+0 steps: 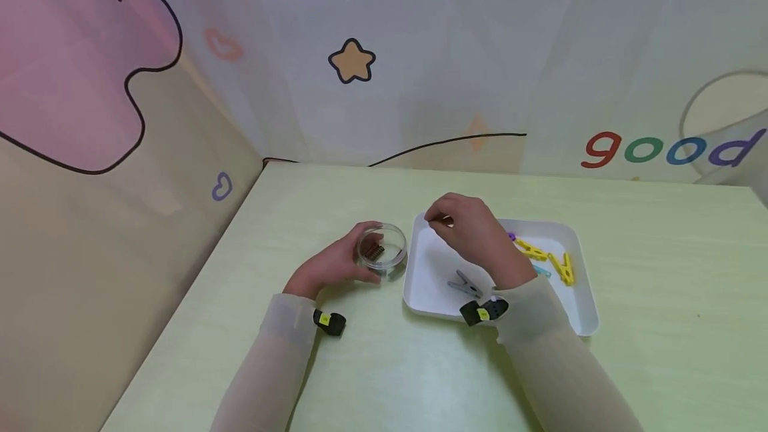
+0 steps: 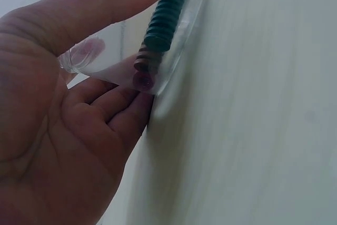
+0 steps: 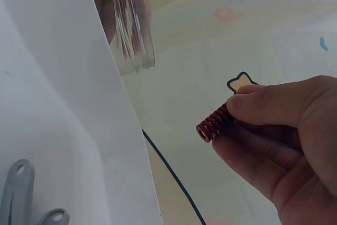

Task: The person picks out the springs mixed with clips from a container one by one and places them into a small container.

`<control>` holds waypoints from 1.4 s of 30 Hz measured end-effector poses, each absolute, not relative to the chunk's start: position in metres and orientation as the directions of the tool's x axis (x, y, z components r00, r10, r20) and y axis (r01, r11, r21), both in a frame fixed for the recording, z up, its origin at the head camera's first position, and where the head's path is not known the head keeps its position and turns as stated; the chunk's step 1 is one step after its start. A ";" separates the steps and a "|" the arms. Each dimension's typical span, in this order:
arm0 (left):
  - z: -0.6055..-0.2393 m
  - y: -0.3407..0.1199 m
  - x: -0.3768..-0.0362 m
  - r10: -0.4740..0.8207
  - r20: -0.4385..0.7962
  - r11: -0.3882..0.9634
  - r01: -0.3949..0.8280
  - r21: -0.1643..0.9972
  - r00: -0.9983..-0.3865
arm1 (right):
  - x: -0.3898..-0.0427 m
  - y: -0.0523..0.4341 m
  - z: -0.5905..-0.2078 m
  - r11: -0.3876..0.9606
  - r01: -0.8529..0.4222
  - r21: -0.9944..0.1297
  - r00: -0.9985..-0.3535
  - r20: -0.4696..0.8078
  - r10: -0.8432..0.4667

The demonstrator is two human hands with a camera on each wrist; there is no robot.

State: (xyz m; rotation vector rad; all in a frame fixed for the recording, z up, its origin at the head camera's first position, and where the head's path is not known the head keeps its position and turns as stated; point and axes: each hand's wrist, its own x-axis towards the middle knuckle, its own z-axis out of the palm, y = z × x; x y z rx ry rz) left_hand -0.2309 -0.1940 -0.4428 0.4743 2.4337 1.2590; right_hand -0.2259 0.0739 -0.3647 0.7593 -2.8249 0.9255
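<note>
My left hand [image 1: 336, 264] grips a small clear round dish [image 1: 382, 251] on the pale green table. In the left wrist view, thumb and fingers [image 2: 113, 106] curl around the dish [image 2: 95, 56], which holds a green spring [image 2: 164, 17] and a dark red one [image 2: 145, 69]. Above the white tray's [image 1: 429, 299] far left corner, my right hand [image 1: 474, 235] pinches a red spring [image 3: 213, 124] between thumb and fingers. The dish [image 3: 131, 22] stands just left of the tray wall [image 3: 113, 109] in the right wrist view.
In the tray lie a grey clothespin [image 1: 465, 283], yellow clothespins [image 1: 549, 259], a teal one and a purple piece. The grey clothespin [image 3: 18, 193] shows low in the right wrist view. Patterned walls enclose the table [image 1: 660, 252] at back and left.
</note>
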 end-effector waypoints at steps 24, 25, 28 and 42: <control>-0.446 -0.194 -0.233 0.464 -0.159 0.533 0.131 0.836 -0.871 | -0.225 0.071 -0.373 0.570 -0.597 -0.564 -0.802 0.428 -0.417; -0.445 -0.194 -0.233 0.464 -0.156 0.530 0.133 0.837 -0.872 | -0.226 0.070 -0.372 0.567 -0.605 -0.559 -0.796 0.439 -0.417; -0.443 -0.195 -0.233 0.465 -0.160 0.532 0.131 0.837 -0.871 | -0.227 0.070 -0.370 0.567 -0.612 -0.552 -0.791 0.448 -0.417; -0.445 -0.194 -0.229 0.456 -0.163 0.529 0.119 0.840 -0.875 | -0.222 0.069 -0.370 0.551 -0.635 -0.541 -0.772 0.483 -0.414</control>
